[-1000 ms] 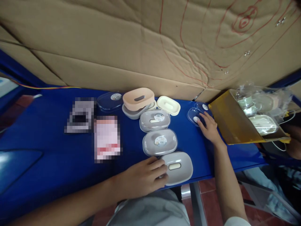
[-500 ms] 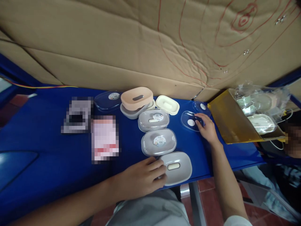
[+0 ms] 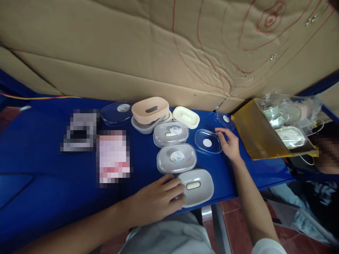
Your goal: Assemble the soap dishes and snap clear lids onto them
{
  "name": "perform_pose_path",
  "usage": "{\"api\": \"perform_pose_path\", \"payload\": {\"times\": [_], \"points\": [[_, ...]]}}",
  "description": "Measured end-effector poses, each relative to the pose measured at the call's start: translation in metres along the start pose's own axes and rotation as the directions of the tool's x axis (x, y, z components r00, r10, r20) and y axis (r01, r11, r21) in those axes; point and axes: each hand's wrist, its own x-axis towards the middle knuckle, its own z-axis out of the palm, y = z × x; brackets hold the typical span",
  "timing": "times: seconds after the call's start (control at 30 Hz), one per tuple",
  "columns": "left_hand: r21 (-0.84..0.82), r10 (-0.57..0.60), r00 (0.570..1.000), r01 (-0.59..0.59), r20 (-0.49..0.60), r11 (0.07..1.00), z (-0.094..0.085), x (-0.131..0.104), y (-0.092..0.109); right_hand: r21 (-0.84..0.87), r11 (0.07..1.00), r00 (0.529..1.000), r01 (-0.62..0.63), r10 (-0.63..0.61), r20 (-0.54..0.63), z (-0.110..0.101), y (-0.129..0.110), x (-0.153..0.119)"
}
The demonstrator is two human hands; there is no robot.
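My left hand [image 3: 159,199] rests on the left end of a grey oval soap dish [image 3: 197,187] at the blue table's [image 3: 47,176] front edge. My right hand [image 3: 230,144] touches the right rim of a clear oval lid [image 3: 208,141] lying flat on the table, fingers spread over its edge. Two grey dishes with clear lids on, the nearer [image 3: 176,158] and the farther [image 3: 171,133], lie in a row behind the open one. Another clear lid [image 3: 224,120] lies farther back, by the right hand.
A peach dish [image 3: 150,109] sits stacked on a grey one, a cream dish [image 3: 185,117] beside it, a clear lid [image 3: 116,112] to the left. A yellow box [image 3: 254,135] with bagged dishes stands at right. Cardboard [image 3: 132,46] lines the back. Another person sits at far right.
My right hand has slid the clear lid leftward and nearer, away from the yellow box toward the grey dishes. My left hand stays on the open grey dish.
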Motion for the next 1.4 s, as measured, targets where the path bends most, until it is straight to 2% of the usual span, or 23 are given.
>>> {"api": "perform_pose_path", "payload": {"times": [0.1,0.3,0.43,0.57,0.7,0.83,0.9,0.97,1.03,1.1,1.2,1.4], "points": [[-0.004,-0.032,0.999,0.031,-0.010,0.999,0.002,0.000,0.000,-0.025,1.000,0.999,0.012,-0.011,0.045,-0.002,0.000,0.001],[-0.014,-0.083,0.996,0.083,0.018,0.996,0.001,0.001,-0.001,-0.066,0.996,0.975,0.056,-0.040,0.217,-0.003,0.004,0.001],[-0.025,-0.090,0.996,0.090,0.011,0.996,0.001,0.001,-0.002,-0.087,0.994,0.974,0.064,-0.044,0.221,-0.003,0.005,0.003],[-0.043,-0.080,0.997,0.081,0.015,0.996,0.002,0.002,-0.003,-0.110,0.993,0.988,0.038,-0.021,0.155,-0.013,-0.011,-0.002],[-0.106,-0.129,0.992,0.130,0.009,0.986,0.002,0.001,-0.002,-0.104,0.992,0.996,0.066,-0.059,0.069,-0.029,-0.039,-0.036],[-0.152,-0.169,0.986,0.168,0.010,0.974,0.003,0.000,-0.001,-0.206,0.953,0.972,0.221,-0.232,-0.033,-0.041,-0.055,-0.097],[-0.151,-0.159,0.987,0.158,0.003,0.976,0.003,0.000,0.000,-0.245,0.934,0.964,0.261,-0.265,0.016,-0.046,-0.059,-0.125],[-0.158,-0.164,0.986,0.162,0.003,0.974,0.004,0.000,0.000,-0.217,0.950,0.973,0.224,-0.204,0.110,-0.050,-0.065,-0.145],[-0.167,-0.179,0.984,0.178,0.006,0.970,0.004,0.000,0.001,-0.120,0.983,0.975,0.139,-0.115,0.188,-0.052,-0.071,-0.155],[-0.169,-0.190,0.982,0.189,0.010,0.967,0.004,0.000,0.002,0.006,0.997,0.962,0.083,-0.082,0.259,-0.053,-0.078,-0.159],[-0.126,-0.222,0.975,0.222,0.007,0.967,0.005,-0.002,0.004,0.141,0.986,0.914,0.089,-0.137,0.383,-0.053,-0.087,-0.157],[-0.104,-0.306,0.952,0.306,0.009,0.946,0.009,-0.006,0.009,0.148,0.958,0.819,0.247,-0.288,0.497,-0.050,-0.109,-0.146]]}}
